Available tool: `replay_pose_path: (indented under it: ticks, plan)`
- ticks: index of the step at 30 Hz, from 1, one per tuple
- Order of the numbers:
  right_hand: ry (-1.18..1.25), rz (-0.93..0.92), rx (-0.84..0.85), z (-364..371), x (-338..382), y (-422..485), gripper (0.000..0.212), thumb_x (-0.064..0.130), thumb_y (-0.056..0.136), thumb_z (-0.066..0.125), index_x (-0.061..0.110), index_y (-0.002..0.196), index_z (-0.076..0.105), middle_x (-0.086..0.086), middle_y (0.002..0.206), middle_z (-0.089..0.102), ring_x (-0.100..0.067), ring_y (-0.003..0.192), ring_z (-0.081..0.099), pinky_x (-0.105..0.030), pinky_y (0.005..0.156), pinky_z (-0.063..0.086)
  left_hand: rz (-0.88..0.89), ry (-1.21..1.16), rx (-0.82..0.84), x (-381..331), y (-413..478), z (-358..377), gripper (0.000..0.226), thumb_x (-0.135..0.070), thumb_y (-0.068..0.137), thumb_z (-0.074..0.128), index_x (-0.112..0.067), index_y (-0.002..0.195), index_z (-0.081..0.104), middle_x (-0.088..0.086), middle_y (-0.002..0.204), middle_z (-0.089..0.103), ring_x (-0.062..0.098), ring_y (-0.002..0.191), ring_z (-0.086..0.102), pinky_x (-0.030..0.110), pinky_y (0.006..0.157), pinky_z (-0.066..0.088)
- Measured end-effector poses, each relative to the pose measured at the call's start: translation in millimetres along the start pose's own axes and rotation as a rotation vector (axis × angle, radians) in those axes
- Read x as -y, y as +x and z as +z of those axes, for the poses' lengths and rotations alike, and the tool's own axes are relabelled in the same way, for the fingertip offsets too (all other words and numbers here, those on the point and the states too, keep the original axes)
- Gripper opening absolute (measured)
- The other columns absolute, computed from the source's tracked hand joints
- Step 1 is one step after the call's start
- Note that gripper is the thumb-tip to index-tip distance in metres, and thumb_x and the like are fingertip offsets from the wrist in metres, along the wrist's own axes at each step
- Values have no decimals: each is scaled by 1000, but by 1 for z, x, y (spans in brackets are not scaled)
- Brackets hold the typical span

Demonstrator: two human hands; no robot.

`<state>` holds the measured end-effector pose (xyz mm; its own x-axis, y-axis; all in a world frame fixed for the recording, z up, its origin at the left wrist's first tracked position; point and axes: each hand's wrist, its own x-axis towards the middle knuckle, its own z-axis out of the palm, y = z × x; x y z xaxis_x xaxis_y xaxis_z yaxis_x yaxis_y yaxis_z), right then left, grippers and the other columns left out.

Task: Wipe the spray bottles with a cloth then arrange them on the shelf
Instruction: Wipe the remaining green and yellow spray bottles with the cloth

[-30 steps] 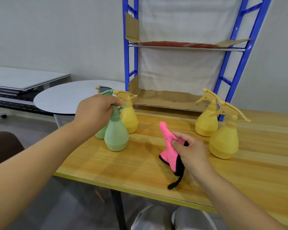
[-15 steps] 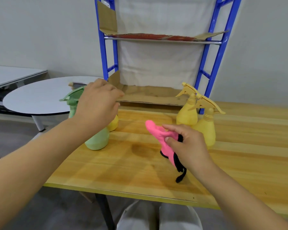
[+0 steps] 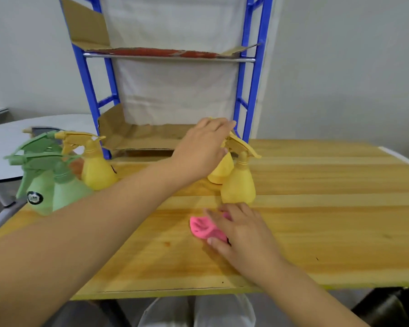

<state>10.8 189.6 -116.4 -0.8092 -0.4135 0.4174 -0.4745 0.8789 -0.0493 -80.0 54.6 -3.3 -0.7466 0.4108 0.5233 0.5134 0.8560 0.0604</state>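
Note:
Two yellow spray bottles stand at the table's middle back, the front one [image 3: 239, 182] close ahead of the rear one [image 3: 222, 171]. My left hand [image 3: 201, 147] reaches across and lies over the rear bottle's head with fingers stretched forward; that bottle's top is hidden. My right hand [image 3: 241, 230] rests on the table just before the front bottle and pinches a crumpled pink cloth [image 3: 202, 227] between thumb and fingers. At the left stand two green spray bottles [image 3: 66, 190] and a third yellow spray bottle [image 3: 97, 168]. The blue shelf [image 3: 253, 90] rises behind, its levels lined with cardboard [image 3: 139, 138].
The wooden table [image 3: 328, 208] stretches bare to the right. A round white table [image 3: 5, 147] sits beyond its left edge. A white sheet hangs behind the shelf. A dark object [image 3: 392, 308] lies below the table's front right corner.
My left hand left the green bottle and swung right to the rear yellow bottle. My right hand lowered the pink cloth onto the table. The view turned to the right.

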Motion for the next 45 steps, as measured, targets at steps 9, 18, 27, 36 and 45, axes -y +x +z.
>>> replay_pose_path:
  ticks: [9,18,27,36,45]
  plan:
    - [-37,-15,14,7,0,-5,41,49,77,34,33,91,69,14,86,71,-9,89,66,-26,72,53,-60,27,8,-1,7,4,34,-31,90,54,-21,122,58,3,111,56,22,109,39,34,92,35]
    - [-82,-68,41,17,2,-3,43,23,53,86,39,91,71,7,79,68,-19,62,59,-29,44,46,-273,-135,-13,23,-37,-32,14,-26,92,51,-23,104,58,-8,82,53,16,84,47,30,65,32]
    - [122,-345,-361,-9,13,12,37,8,76,62,24,108,67,-6,105,66,-26,87,56,-33,67,43,-424,-397,89,49,-73,-55,7,-16,88,54,-17,92,59,-1,80,68,12,63,52,27,53,38]
    - [-10,-394,-468,-2,23,55,41,9,83,61,20,122,61,-11,114,61,-29,103,49,-39,76,43,-232,-316,204,49,-72,-60,20,-24,91,55,-26,105,68,-10,96,68,9,93,59,32,84,48]
    - [-58,-448,-269,18,30,39,53,22,73,75,22,123,58,-7,112,53,-25,101,43,-37,77,48,-167,-318,253,60,-65,-55,21,-23,92,52,-24,104,69,4,100,69,23,93,62,43,85,49]
